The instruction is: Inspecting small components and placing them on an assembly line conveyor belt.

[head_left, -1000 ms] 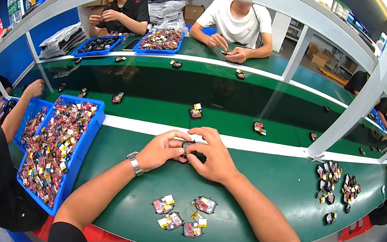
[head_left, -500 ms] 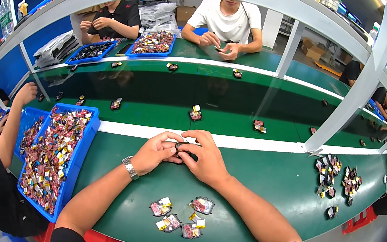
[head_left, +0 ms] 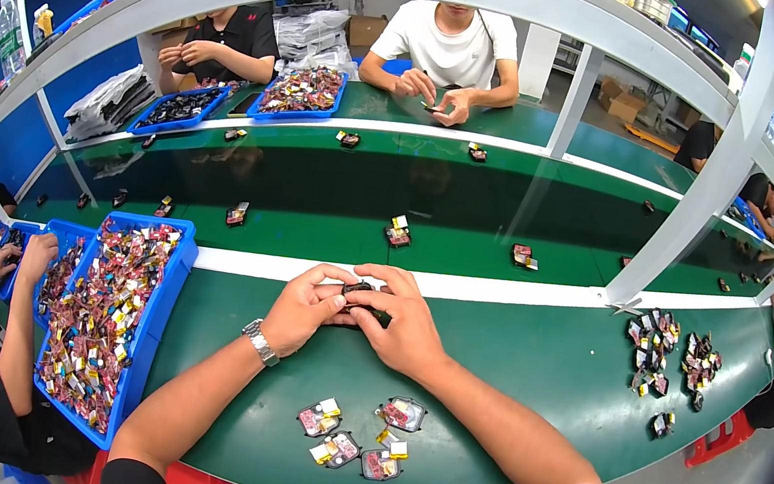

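Note:
Over the green table, my left hand (head_left: 298, 314) and my right hand (head_left: 406, 328) meet near the white strip. Between their fingertips they grip a small black casing (head_left: 358, 288), partly covered by fingers. A metal watch band circles my left wrist. Below my hands, several black-framed casings (head_left: 402, 413) lie in a loose group, holding red circuit boards and pale or yellow-marked pieces.
To the left a blue tray (head_left: 156, 307) is heaped with red boards and wires. More assemblies (head_left: 650, 350) are piled at the right. Beyond the white strip (head_left: 501, 291), a green belt carries spaced assemblies (head_left: 398, 233). A grey post (head_left: 691, 209) rises on the right; co-workers sit around.
Assemblies on the belt have shifted slightly to the right. The co-worker at the left has lowered a raised arm toward the trays. My hands keep their grip, with small finger movement around the casing.

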The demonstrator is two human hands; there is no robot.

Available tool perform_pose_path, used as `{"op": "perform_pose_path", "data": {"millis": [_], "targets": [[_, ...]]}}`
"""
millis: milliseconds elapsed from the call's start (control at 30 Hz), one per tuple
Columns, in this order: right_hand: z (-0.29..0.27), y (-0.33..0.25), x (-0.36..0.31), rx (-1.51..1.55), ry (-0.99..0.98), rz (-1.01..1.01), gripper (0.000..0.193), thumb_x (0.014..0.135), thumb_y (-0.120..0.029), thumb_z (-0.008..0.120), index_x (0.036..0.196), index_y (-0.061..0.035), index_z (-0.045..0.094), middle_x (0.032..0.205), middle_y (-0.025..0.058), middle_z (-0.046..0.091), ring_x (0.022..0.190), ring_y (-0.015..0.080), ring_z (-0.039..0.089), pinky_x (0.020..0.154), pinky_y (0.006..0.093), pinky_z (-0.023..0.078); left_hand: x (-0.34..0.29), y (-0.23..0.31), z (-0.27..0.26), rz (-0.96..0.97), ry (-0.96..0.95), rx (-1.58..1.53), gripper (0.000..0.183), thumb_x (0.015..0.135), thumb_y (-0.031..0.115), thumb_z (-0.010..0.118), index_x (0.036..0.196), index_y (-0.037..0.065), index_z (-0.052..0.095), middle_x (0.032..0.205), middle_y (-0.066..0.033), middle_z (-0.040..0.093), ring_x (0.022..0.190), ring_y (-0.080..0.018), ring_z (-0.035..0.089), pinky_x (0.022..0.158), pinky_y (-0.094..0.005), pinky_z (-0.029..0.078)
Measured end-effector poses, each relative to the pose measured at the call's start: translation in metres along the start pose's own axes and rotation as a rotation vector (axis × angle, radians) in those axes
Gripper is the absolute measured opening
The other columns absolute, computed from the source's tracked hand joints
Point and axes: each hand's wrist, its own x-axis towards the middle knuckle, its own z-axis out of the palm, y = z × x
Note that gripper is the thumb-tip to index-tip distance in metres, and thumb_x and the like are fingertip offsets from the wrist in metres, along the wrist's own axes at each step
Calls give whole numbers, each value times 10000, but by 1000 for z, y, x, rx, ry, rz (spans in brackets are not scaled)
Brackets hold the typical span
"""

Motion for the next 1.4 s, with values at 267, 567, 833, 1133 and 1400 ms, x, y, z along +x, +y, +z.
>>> {"op": "perform_pose_path", "data": {"millis": [267,567,833,1133,1400], "targets": [[0,0,0,-26,45,-33,170,795,-40,691,957,-80,723,1255,78,593,1198,292,503,954,390,465,-1,-1,4,13,25,-54,280,961,83,583,1213,14,481,1153,-172,636,1063,-233,648,918,-369,568],[-2,-4,1,-111,115,-134,237,768,-11,703,1000,-52,678,1195,115,602,1129,310,549,921,395,486,0,3,7,32,33,-80,289,967,78,568,1233,8,480,1162,-159,631,1080,-229,639,946,-374,557],[-4,-2,6,-244,163,-258,200,725,18,725,905,-50,671,944,76,595,858,239,596,666,327,537,1,3,10,-5,59,-47,282,976,38,527,1253,15,476,1152,-140,637,1046,-208,648,926,-362,562],[1,-2,4,-340,156,-249,200,733,-20,730,926,-53,687,924,69,595,828,227,611,649,317,549,1,3,11,-29,69,-53,261,978,36,516,1237,11,487,1141,-142,640,1023,-203,654,908,-356,568],[4,-5,5,-389,170,-253,121,757,-30,697,874,-38,670,907,52,588,834,215,606,635,319,545,0,3,10,-48,92,-6,248,985,46,508,1229,8,493,1135,-143,641,1015,-202,658,887,-348,576]]}}
